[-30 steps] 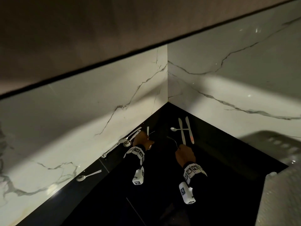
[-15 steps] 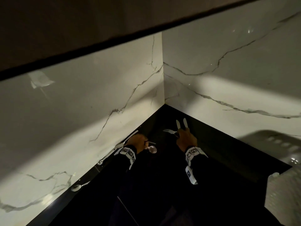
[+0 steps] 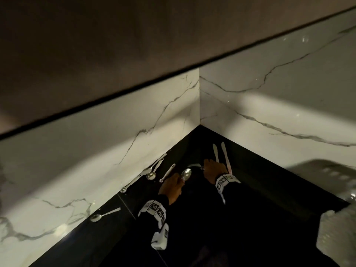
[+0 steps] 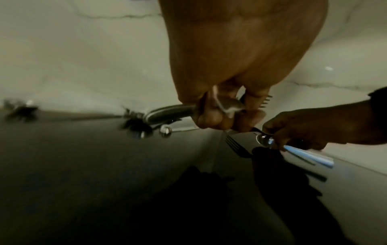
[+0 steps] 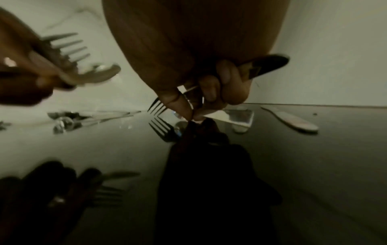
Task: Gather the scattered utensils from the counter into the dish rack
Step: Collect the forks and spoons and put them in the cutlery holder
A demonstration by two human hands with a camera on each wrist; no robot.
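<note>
The collecting step is under way. The left hand [image 3: 171, 186] has its grip curled round a spoon [image 3: 186, 173] and a fork [image 4: 264, 100]. The right hand [image 3: 212, 169] pinches another fork [image 5: 157, 106] off the dark surface [image 3: 269, 218]. Two knives [image 3: 221, 154] lie just beyond that grip. Next, probably, lift them too.

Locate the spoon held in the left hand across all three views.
Head: spoon sits low centre, its bowl poking out of the left hand.
Left wrist: spoon at centre, bowl gripped in the fingers.
Right wrist: spoon at upper left, blurred.
Shared landmark: the right hand, gripping a fork, shows in all three.
</note>
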